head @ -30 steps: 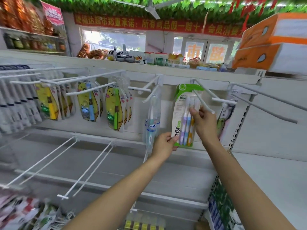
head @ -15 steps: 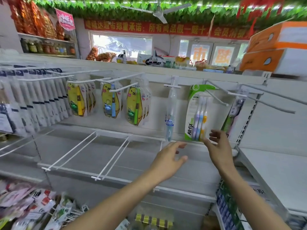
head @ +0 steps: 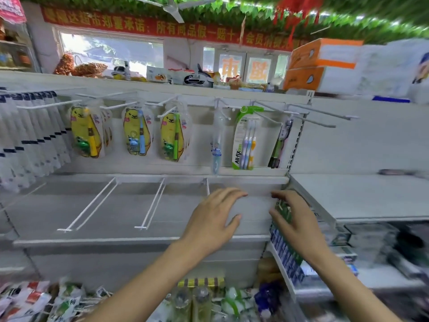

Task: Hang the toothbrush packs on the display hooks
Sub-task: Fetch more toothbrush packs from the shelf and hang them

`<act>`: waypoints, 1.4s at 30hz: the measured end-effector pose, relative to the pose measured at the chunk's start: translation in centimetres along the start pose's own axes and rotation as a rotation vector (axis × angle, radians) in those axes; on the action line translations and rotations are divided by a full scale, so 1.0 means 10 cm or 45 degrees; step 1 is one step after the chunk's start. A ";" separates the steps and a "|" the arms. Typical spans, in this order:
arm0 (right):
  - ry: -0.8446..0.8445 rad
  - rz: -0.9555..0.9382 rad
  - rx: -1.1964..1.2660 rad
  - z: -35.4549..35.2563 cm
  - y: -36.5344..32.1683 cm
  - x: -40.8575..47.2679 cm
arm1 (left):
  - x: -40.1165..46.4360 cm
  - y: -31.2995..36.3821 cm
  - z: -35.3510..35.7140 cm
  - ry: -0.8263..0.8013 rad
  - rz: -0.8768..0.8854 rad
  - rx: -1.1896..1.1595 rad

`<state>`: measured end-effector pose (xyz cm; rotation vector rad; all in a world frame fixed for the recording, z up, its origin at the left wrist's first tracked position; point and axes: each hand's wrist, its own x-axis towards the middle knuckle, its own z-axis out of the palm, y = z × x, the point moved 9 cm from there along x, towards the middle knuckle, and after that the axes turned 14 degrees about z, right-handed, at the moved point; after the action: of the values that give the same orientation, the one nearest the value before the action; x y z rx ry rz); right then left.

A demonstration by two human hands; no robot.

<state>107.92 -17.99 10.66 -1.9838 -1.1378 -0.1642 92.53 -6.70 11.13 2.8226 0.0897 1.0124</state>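
Up top, the green-and-white carded three-brush toothbrush pack (head: 246,139) hangs on a white wire display hook (head: 267,117) on the upper rail, hanging free, no hand on it. Just left of it a clear single-brush blister pack (head: 217,145) hangs on its own hook; just right, a dark-bristled toothbrush pack (head: 282,145) hangs against the shelf upright. Further left — three clusters of yellow bear-shaped kids' toothbrush packs (head: 135,132), each on a hook, then a dense row of white packs with dark bands (head: 30,138) at the far left edge. Two long bare white hooks (head: 325,115) stick out to the right of the carded pack.

Both hands are well below the pack, in front of the grey back panel of the lower tier. Left hand (head: 212,225) is palm-down, fingers spread and straight, holding nothing. Right hand (head: 298,223) has fingers loosely curved toward the left hand, thumb apart, also holding nothing — some motion blur on both.

Lower rail carries paired white wire prongs (head: 153,204), bare. Bottom of view: blurred loose packets (head: 30,300) lower left, yellow-striped boxes and clear bottles (head: 199,296) lower middle. Right side — a blue-and-green product row (head: 286,252) along the adjoining white shelf unit (head: 362,196). On the top ledge, orange-and-white cartons (head: 322,66) and small assorted goods; red banner with yellow characters (head: 162,26) and green leaf garland above.
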 end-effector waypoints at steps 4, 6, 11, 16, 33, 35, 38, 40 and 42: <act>0.028 0.007 -0.220 -0.28 0.00 -0.39 | -0.05 0.27 0.02 -0.005 0.119 0.020; 0.033 0.000 -0.323 -0.43 0.04 -0.57 | -0.02 0.40 0.05 0.000 0.171 0.029; 0.084 0.045 -0.465 -0.87 0.23 -0.91 | 0.11 0.77 0.24 -0.037 0.252 0.016; 0.146 0.141 -0.563 -1.29 0.58 -1.17 | 0.35 1.26 0.61 -0.106 0.310 0.005; 0.089 0.344 -0.619 -2.99 2.82 -1.32 | 1.88 3.11 2.54 -0.143 0.390 -0.159; 0.078 0.345 -0.600 -3.16 3.04 -1.31 | 2.04 3.28 2.73 -0.149 0.370 -0.163; 0.063 0.347 -0.596 -3.39 3.37 -1.28 | 2.26 3.52 2.98 -0.143 0.357 -0.171; 0.067 0.371 -0.582 -3.52 3.58 -1.25 | 2.40 3.66 3.14 -0.159 0.367 -0.161; 0.075 0.379 -0.564 -3.64 3.76 -1.22 | 2.55 3.76 3.28 -0.177 0.367 -0.167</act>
<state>139.49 -61.34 6.39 -2.4946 -0.8014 -0.3389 133.35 -44.92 7.80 2.8262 -0.3939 0.8317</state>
